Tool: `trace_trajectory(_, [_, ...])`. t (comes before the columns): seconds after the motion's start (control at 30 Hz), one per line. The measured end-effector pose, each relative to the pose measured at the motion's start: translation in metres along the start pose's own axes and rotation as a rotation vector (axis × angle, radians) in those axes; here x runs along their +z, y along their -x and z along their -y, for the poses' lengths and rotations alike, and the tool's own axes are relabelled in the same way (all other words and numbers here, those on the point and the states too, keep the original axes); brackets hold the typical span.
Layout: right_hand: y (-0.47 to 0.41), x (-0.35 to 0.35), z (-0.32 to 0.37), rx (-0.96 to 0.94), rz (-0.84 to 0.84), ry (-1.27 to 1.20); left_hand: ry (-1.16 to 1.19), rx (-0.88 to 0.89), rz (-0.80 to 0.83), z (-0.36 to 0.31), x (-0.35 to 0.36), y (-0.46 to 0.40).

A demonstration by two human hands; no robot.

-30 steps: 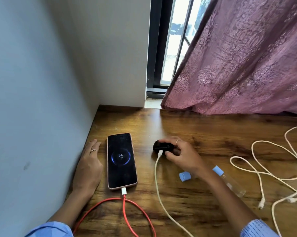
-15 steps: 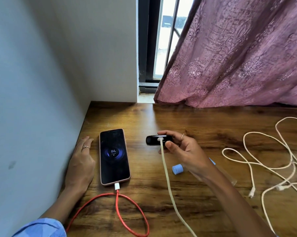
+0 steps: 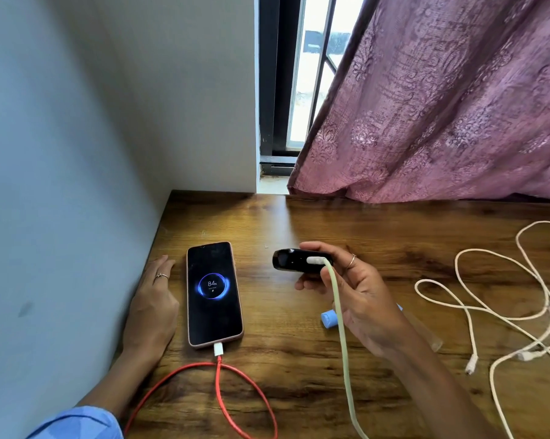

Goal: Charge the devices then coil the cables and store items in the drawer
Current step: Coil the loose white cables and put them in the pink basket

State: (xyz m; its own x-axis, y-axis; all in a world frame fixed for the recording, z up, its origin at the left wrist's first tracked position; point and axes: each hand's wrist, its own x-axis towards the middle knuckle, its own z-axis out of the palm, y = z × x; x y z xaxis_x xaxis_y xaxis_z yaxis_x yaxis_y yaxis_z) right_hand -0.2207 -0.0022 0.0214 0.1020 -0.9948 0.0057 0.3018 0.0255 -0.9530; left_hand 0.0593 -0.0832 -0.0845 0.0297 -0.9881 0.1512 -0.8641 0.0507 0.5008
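The wooden worktop is ending at the grey wall on its left edge, with bare grained wood lying open behind the phone. The left hand is resting flat between wall and phone, fingers straight. The right hand is pinching the glossy black oval device, its grip closed on it; since a moment ago it is lifting the device off the wood. A pale green cable is plugging into it. The red cable is looping below the phone; white cables are tangling at right.
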Motion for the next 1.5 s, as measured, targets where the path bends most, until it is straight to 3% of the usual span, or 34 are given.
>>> trace_trajectory(0.6, [-0.007, -0.003, -0.002, 0.009, 0.034, -0.011, 0.007, 0.003, -0.018, 0.002, 0.002, -0.001])
trace_trajectory(0.9, [-0.046, -0.009, -0.035, 0.213, 0.001, 0.470, 0.012, 0.001, -0.012, 0.001, 0.003, -0.001])
trace_trajectory(1.23, [-0.067, -0.002, -0.057, 0.227, 0.101, 0.621, 0.008, 0.002, -0.024, 0.002, 0.004, -0.001])
trace_trajectory(1.5, [-0.073, -0.010, -0.067, 0.208, 0.161, 0.938, 0.020, 0.023, -0.029, 0.006, 0.006, -0.003])
